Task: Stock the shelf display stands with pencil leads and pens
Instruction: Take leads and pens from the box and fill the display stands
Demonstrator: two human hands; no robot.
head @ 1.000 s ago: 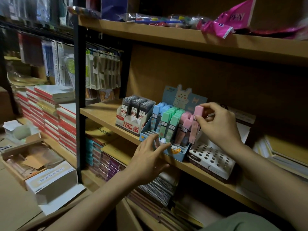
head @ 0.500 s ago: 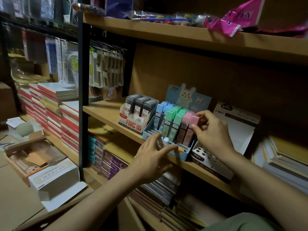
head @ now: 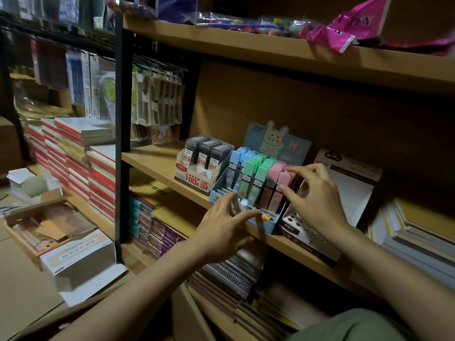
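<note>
Shelving fills my view: a wooden shelf (head: 157, 161) at chest height carries the display stands, with a black upright post (head: 122, 134) at its left end and another board above holding pink packets (head: 344, 33). On the floor to the left, stacked red-edged notebooks (head: 73, 163) stand beside an open cardboard box (head: 44, 225). Below the shelf lie spiral notebooks (head: 234, 274).

On the shelf sits the blue display stand (head: 268, 226) with its rabbit header card (head: 273, 141). It holds upright pencil lead cases in rows: blue (head: 235, 166) on the left, green (head: 253, 178) in the middle, pink (head: 274, 188) on the right. Just left of it, touching or nearly so, is a white stand of dark lead cases (head: 202, 156) marked 100 and HB 0.7. Just right of it lies a white pen stand (head: 302, 232) with round holes, partly hidden behind my right wrist.

My left hand (head: 221, 230) rests at the front edge of the blue stand, fingers spread and loosely bent, the thumb stretched along the front lip; it grips nothing that I can see. My right hand (head: 312, 195) hovers at the pink rows, fingers curved and fanned, the fingertips (head: 286, 190) touching the front pink case; whether they pinch it I cannot tell.
</note>
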